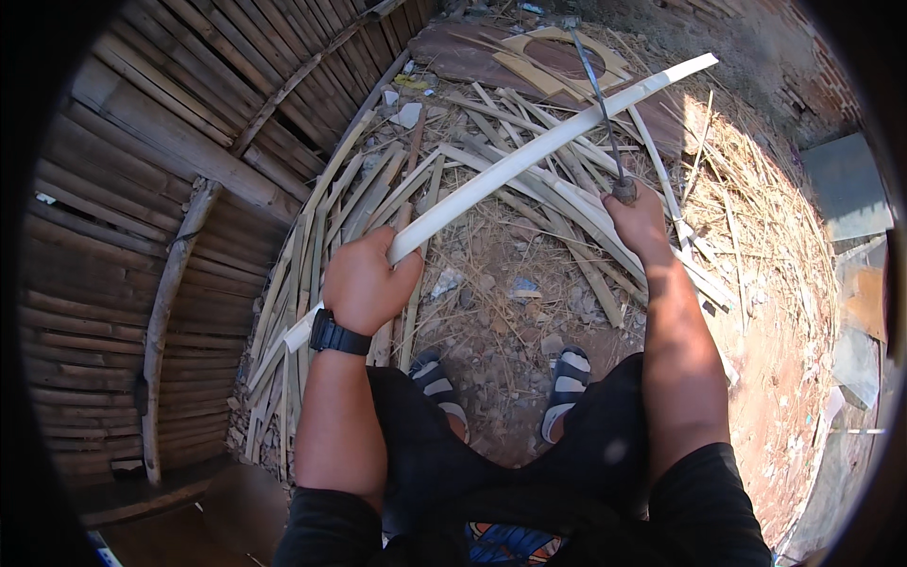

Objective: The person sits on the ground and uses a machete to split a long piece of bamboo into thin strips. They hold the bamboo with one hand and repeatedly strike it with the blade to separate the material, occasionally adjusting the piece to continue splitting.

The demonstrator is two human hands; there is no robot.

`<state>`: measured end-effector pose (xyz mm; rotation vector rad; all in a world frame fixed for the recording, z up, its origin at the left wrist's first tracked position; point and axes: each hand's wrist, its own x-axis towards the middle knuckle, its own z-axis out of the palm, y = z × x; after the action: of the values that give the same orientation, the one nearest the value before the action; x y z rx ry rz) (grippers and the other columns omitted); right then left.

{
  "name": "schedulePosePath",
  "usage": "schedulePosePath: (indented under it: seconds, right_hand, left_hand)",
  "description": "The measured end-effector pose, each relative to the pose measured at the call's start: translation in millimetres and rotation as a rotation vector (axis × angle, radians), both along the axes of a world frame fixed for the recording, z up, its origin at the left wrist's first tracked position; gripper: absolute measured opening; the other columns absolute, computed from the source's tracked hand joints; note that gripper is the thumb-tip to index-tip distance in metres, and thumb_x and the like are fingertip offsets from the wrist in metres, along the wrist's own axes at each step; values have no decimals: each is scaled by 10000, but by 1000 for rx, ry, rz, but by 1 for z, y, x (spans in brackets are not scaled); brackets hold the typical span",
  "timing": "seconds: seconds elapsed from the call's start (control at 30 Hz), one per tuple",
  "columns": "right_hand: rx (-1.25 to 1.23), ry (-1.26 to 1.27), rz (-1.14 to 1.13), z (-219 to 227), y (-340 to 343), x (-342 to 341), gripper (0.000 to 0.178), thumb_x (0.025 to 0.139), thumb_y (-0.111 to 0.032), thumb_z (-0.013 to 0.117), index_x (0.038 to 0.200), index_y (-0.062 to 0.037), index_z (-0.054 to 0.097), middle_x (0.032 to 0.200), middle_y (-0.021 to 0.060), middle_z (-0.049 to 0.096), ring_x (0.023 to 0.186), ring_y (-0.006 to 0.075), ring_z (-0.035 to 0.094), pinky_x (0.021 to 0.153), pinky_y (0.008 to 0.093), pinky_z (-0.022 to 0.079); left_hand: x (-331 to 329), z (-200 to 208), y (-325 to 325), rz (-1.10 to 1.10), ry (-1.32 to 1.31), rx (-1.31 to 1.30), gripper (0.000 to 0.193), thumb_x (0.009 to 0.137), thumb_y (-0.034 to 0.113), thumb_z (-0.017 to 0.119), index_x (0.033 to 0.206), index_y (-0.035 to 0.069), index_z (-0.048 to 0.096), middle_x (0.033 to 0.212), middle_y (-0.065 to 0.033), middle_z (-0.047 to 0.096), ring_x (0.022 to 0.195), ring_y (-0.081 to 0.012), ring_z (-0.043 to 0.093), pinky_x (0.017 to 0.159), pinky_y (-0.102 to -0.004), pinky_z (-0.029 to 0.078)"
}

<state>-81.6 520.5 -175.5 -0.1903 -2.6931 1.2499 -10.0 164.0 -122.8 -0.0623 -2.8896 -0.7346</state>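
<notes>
My left hand (371, 281), with a dark watch on its wrist, is closed around a long pale split-bamboo strip (529, 151). The strip slants from beside my left wrist up to the far right. In my right hand (641, 222) is the handle of a long, thin-bladed knife (603, 109), its blade pointing away from me. Where blade and strip cross in the view, I cannot tell whether they touch. Below both hands lies a loose heap of split bamboo strips (557, 184).
A bamboo slat wall (113, 274) rises on the left. Behind the heap is a brown board (463, 59) with a pale wooden ring-shaped piece (609, 59). Straw and shavings (756, 217) cover the right ground. My striped feet (569, 378) stand on dirt and rubble; grey sheets (846, 184) stand far right.
</notes>
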Motion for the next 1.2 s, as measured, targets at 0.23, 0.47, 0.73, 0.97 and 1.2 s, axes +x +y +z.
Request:
schedulePosePath:
  seconds: [0.23,0.47,0.73,0.97,1.2]
  right_hand:
    - [208,-6,294,12,-36,22,321,804,-214,709,1063,-27,677,882,234,705,864,424,679,777,463,520]
    - [30,-3,2,11,3,-3,269,815,-212,700,1003,-20,691,815,187,704,781,341,689,753,432,519]
    - [315,30,386,11,-47,22,295,807,-234,742,965,2,662,783,187,680,771,333,681,733,425,499]
    - [14,-155,148,13,-18,8,354,814,-182,714,1130,-25,690,845,162,712,794,280,683,770,388,519]
    - [345,-13,458,22,-51,25,316,777,-198,728,1052,-49,683,808,236,676,798,382,676,760,439,511]
  left_hand:
    - [-4,-3,0,78,-36,80,290,821,327,701,860,40,685,693,-201,657,673,-408,665,626,-484,525]
    - [4,13,-11,52,253,-13,270,814,277,723,871,16,686,740,-227,657,664,-400,648,603,-447,498]
    - [2,3,-9,112,227,-94,273,801,282,718,916,36,700,774,-210,675,731,-416,667,653,-464,527]
    - [2,8,-20,131,241,-186,277,783,270,722,929,34,706,794,-216,678,738,-419,667,655,-463,529]
    - [1,1,-18,41,204,-40,269,793,283,726,873,29,689,736,-211,656,704,-414,653,619,-464,506]
